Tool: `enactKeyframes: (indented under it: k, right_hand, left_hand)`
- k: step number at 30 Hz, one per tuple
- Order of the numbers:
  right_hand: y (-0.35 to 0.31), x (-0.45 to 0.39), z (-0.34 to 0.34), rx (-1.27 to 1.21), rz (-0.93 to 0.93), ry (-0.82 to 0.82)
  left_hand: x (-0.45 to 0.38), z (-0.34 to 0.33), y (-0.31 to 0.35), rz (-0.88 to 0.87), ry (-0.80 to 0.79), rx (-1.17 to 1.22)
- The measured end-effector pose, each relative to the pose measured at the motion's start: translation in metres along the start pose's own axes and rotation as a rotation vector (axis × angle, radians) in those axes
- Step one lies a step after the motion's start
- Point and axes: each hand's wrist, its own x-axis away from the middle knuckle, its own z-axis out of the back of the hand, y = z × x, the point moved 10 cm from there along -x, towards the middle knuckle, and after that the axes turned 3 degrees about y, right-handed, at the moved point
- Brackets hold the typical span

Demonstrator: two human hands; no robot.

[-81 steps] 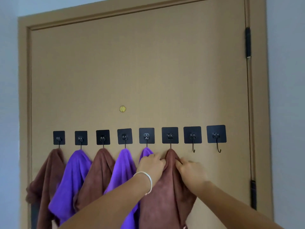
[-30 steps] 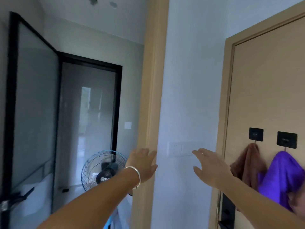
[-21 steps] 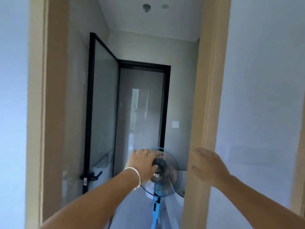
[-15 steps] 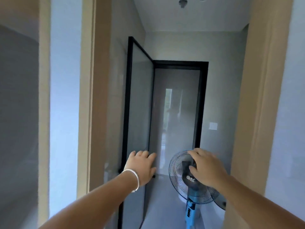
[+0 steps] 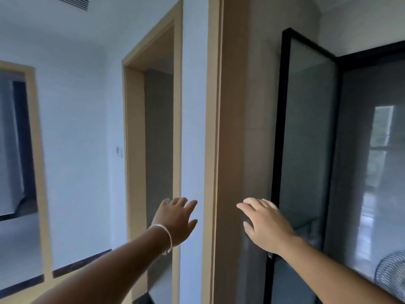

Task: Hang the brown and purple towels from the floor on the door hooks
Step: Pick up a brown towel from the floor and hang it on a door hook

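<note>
No towel, hook or towel door shows in the head view now. My left hand [image 5: 176,220], with a silver bangle on its wrist, is stretched forward in the air with straight fingers and holds nothing. My right hand [image 5: 264,224] is also held out, fingers straight and spread, empty, in front of a tan door frame post [image 5: 213,128]. Neither hand touches anything that I can tell.
A tan-framed doorway [image 5: 153,128] opens just left of centre. A black-framed glass door [image 5: 306,139] stands open on the right, with a fan's wire guard [image 5: 392,273] at the lower right. White walls and a tan-framed opening [image 5: 32,150] fill the left.
My view has swung left, away from the door with the hung towels, past the corridor and fan. Both hands let go of the brown towel and stay raised, empty.
</note>
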Motion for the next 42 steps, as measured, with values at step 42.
enactKeyframes:
  k: [42]
  right_hand:
    - [-0.555,-0.364,-0.213,-0.517,0.449,-0.105]
  left_hand:
    - [0.215,-0.046,-0.613,0.679,-0.128,-0.390]
